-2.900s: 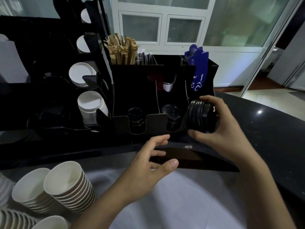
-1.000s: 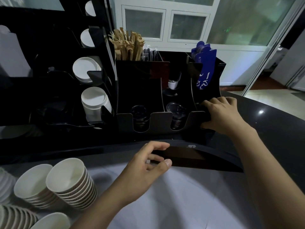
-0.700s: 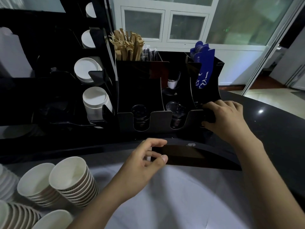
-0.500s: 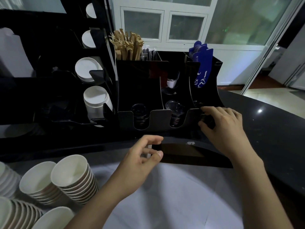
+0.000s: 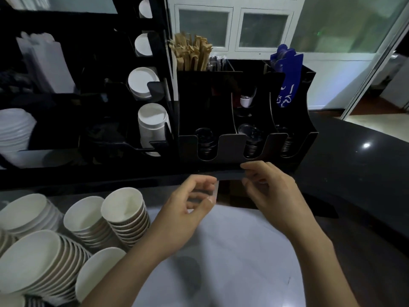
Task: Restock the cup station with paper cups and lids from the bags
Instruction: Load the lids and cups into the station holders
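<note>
The left hand's fingers (image 5: 207, 183) curl loosely toward the thumb around something thin and clear, probably an emptied lid bag (image 5: 213, 192), though blur keeps me from being sure they pinch it. The right hand's fingers (image 5: 254, 168) hang half-curled just beside them and grip nothing I can make out.

Directly beyond the fingertips stands the black lid organiser (image 5: 232, 145), with dark lids (image 5: 285, 145) stacked in its rightmost slot and more lids (image 5: 205, 142) in the slots left of it. To the left of the left hand (image 5: 188, 209) lie sleeves of paper cups (image 5: 124, 213) on the tabletop (image 5: 232, 251), well short of the cup dispenser (image 5: 152, 127) above them.

The lid step looks finished, so the sensible move is to drop the wrapper out of the way and take one cup sleeve with both hands, supporting rim and base so the stack does not telescope apart.

Both forearms reach forward from below, wrists level, and the right hand (image 5: 272, 191) hovers slightly higher and nearer the organiser.
</note>
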{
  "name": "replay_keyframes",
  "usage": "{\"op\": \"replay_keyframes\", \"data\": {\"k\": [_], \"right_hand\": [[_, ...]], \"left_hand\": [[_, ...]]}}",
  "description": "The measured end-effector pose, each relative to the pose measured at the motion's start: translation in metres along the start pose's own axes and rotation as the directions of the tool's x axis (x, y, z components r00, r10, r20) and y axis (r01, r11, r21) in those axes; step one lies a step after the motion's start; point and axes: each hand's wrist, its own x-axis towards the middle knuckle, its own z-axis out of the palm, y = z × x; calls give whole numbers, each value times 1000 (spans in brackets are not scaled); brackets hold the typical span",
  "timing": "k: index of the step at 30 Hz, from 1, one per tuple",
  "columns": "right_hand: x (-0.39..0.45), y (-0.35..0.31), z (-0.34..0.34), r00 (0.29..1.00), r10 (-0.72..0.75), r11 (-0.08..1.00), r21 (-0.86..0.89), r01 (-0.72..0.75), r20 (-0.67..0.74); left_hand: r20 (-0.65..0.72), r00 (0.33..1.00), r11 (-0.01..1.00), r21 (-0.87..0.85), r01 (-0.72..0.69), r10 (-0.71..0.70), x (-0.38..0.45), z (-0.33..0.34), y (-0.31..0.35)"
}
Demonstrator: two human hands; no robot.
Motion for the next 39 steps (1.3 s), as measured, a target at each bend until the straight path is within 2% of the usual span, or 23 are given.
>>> {"op": "replay_keyframes", "data": {"k": [8,14,23,32,39], "right_hand": [[-20,-43,35,996,-53,992,121,43,78],[-25,-80,61,978,-130,975,198,97,161],[-35,-140,103,944,-254,932,314,182,209],[-58,-195,128,941,-270,917,353,186,206],[-86,-244,153,949,-254,921,346,178,186]], "left_hand": [[-109,993,999,33,-37,40,-33,-29,-7],[-179,984,1000,0,-12,12,-63,-55,-2],[-301,953,1000,6,13,-11,-109,-102,-1],[-318,947,999,19,-38,42,-155,-147,0],[-330,944,1000,8,-19,21,-199,-195,-13]]}}
